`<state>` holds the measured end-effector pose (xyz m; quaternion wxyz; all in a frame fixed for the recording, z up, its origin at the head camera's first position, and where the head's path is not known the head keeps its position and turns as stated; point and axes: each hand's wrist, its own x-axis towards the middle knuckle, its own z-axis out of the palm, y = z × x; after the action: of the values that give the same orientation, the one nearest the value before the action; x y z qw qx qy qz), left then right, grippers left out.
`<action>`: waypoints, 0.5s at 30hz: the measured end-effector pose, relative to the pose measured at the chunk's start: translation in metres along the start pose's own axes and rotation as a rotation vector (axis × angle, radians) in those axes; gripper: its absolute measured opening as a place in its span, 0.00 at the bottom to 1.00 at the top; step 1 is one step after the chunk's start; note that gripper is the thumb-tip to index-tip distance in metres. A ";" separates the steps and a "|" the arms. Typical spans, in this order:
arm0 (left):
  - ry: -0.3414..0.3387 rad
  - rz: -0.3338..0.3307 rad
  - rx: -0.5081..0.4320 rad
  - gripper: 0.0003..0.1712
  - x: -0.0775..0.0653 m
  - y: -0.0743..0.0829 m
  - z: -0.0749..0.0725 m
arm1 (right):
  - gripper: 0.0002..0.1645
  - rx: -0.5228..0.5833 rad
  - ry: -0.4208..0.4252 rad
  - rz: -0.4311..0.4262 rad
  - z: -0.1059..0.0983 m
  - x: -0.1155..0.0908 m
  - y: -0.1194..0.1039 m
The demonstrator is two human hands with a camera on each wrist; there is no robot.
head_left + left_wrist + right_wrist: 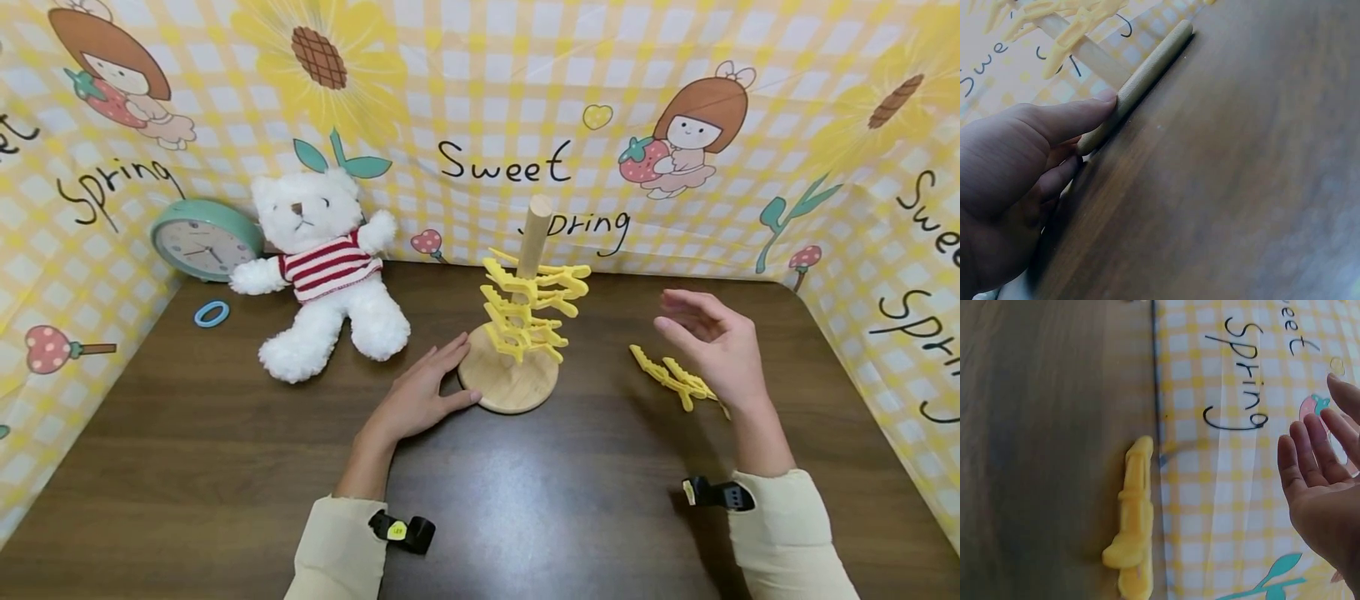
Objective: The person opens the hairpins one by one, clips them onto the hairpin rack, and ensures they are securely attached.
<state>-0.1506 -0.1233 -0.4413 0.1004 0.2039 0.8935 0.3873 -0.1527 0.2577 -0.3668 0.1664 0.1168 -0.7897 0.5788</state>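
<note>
The left hand (pixel 423 392) is at the near-left edge of the round wooden base (pixel 510 392), holding its rim between the thumb at the front and the fingers around the left side. The right hand (pixel 716 342) is raised and holds nothing; its fingers bend loosely, with a wide gap to the thumb.

Just below the right hand, loose yellow clips (pixel 678 385) lie on the dark table (pixel 487 508), to the right of the base and apart from it. Their long axes run slantwise, the visible tips pointing toward the far left; the other ends are partly hidden by the hand.

The base lies flat, and its post (pixel 534 237) stands upright. Stacked clips (pixel 519 287) sit crosswise around the post, one above another, their long axes roughly left to right, toothed ends left and handles right. They overlap too much to count surely.

Farther left, a white plush bear (pixel 318 262) in a striped shirt leans back near a green clock (pixel 202 242), with a blue ring (pixel 212 324) in front of the clock. Behind everything hangs a yellow checked cloth (pixel 495 83).
</note>
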 end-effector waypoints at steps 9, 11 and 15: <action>0.010 0.007 0.013 0.46 0.002 -0.002 0.000 | 0.23 -0.086 -0.074 0.101 -0.022 -0.008 0.018; 0.014 0.011 0.018 0.46 0.002 -0.002 0.000 | 0.23 -0.123 -0.102 0.131 -0.028 -0.010 0.021; 0.010 0.010 0.018 0.46 0.002 -0.002 0.001 | 0.25 -0.168 -0.143 0.206 -0.042 -0.017 0.025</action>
<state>-0.1525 -0.1233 -0.4433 0.0922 0.2074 0.8964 0.3808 -0.1416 0.3049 -0.3844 0.0586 0.0615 -0.8530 0.5149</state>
